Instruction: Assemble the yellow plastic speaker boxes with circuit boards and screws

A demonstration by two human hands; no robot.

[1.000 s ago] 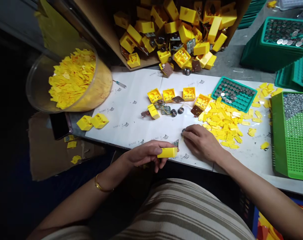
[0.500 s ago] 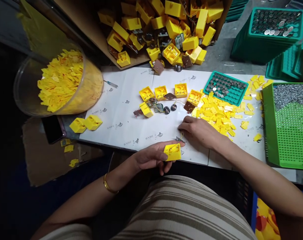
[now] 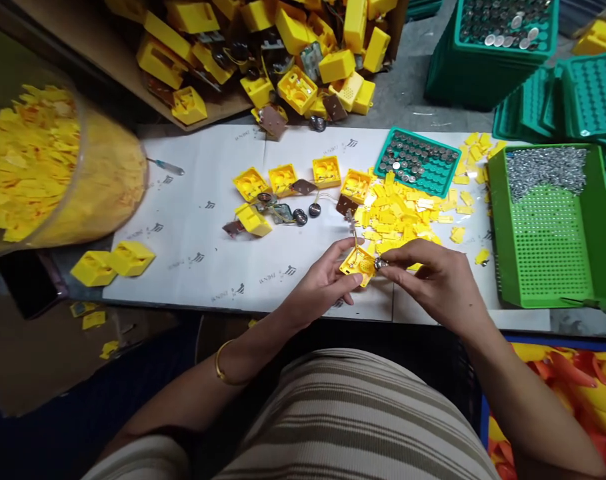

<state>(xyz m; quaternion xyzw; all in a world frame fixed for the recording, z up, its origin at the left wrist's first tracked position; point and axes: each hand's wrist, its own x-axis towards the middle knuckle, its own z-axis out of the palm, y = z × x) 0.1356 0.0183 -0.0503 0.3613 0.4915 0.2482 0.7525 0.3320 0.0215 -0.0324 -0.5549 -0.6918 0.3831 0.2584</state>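
Observation:
My left hand [image 3: 327, 280] is closed around a small yellow plastic case [image 3: 359, 265], its open side facing up. Speaker holes and thin wires show inside it. A wire runs up from the case to a small part near the far fingers. Between thumb and fingertips, my right hand [image 3: 433, 277] pinches a small round speaker [image 3: 380, 264] at the case's right edge. Beyond the hands stand several open yellow cases [image 3: 327, 171] with brown circuit boards [image 3: 303, 187] and round black speakers [image 3: 315, 210] on wires.
Loose yellow plastic pieces [image 3: 397, 213] lie beside a teal tray of button cells [image 3: 417, 163]. A green basket of screws [image 3: 553, 247] stands right. A clear tub [image 3: 113, 180] of yellow pieces and a screwdriver [image 3: 167, 167] are left. A cardboard box [image 3: 217, 110] of cases stands behind.
The view has shifted right. My left hand has lifted and turned the case so its inside faces up. My right hand has come from the tabletop to the case with the speaker.

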